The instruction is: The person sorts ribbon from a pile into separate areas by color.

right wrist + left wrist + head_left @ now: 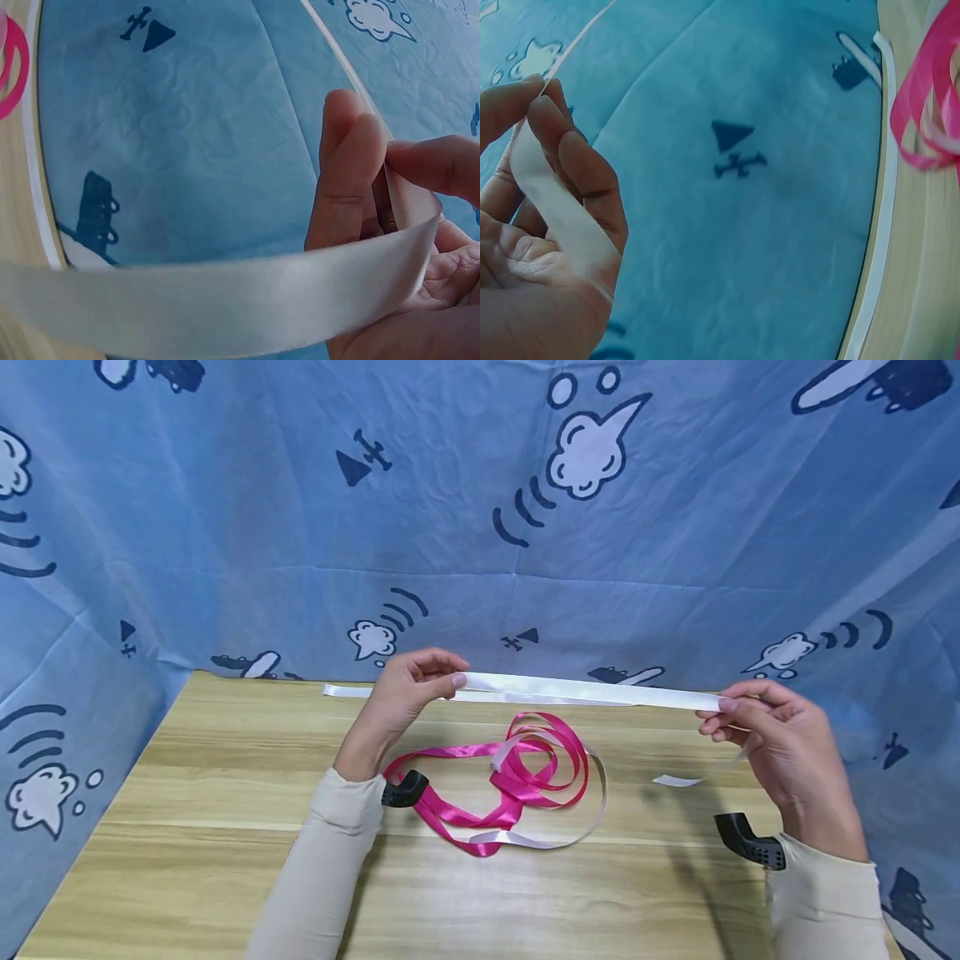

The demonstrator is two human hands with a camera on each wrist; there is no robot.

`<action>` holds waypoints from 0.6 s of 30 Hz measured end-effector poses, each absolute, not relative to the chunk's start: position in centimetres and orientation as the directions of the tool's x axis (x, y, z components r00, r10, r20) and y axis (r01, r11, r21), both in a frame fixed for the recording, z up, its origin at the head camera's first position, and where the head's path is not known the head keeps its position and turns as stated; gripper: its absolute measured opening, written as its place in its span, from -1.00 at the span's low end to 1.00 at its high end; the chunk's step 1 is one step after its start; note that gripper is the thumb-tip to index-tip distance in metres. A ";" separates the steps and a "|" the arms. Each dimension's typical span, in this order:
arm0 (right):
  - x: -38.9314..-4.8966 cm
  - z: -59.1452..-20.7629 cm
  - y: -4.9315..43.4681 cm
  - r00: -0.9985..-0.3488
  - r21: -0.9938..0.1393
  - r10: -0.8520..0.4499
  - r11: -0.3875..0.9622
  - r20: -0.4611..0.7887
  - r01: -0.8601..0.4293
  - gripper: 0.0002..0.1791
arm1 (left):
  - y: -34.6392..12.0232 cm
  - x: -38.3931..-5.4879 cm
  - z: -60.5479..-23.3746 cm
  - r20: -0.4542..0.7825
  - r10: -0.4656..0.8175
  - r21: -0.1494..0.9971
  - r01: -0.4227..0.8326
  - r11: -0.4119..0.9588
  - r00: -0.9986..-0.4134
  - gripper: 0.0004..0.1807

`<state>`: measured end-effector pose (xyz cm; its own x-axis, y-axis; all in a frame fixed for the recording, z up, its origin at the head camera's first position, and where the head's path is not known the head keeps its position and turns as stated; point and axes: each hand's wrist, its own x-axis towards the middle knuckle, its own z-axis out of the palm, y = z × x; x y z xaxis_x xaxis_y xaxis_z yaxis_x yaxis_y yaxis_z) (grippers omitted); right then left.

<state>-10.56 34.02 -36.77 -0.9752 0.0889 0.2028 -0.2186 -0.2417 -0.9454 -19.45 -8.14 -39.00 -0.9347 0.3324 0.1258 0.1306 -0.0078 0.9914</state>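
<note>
A white ribbon point(588, 688) is stretched nearly level between the two hands, above the far part of the table. My left hand point(401, 697) pinches it between thumb and fingertips; in the left wrist view its end point(562, 214) curves down across the palm. At the right, my right hand point(787, 743) pinches the ribbon likewise. Past that pinch, the right wrist view has the ribbon's tail point(225, 304) looping round and running off to the left. The tail's tip point(677, 781) hangs low over the table.
A pink ribbon point(517, 785) lies loosely coiled mid-table, with a thin pale ribbon point(517, 838) looped through it. Another white strip point(347, 691) lies along the back edge of the wooden table point(187, 827). A blue patterned curtain point(450, 527) hangs behind and at the sides.
</note>
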 end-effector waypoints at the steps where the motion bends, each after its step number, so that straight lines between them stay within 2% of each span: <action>1: -10.6 -36.8 34.1 -0.975 -0.944 0.089 -0.247 0.202 -0.218 -0.77 | -8.6 -19.4 -39.0 0.122 0.323 0.992 0.129 -0.002 -0.938 -0.74; 10: -10.6 -36.7 34.8 -0.978 -0.942 0.106 -0.266 0.182 -0.204 -0.76 | -12.1 -18.7 -39.5 0.115 0.233 0.990 0.132 0.056 -0.966 -0.74; 18: -10.6 -36.9 35.1 -0.979 -0.943 0.103 -0.267 0.175 -0.197 -0.77 | -14.3 -17.9 -39.6 0.117 0.155 0.992 0.121 0.020 -0.981 -0.84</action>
<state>-10.64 35.07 -36.88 -0.9791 0.1033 0.1749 -0.1967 -0.2673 -0.9433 -17.88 -14.28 -39.61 -0.9809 0.1554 0.1169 0.1214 0.0198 0.9924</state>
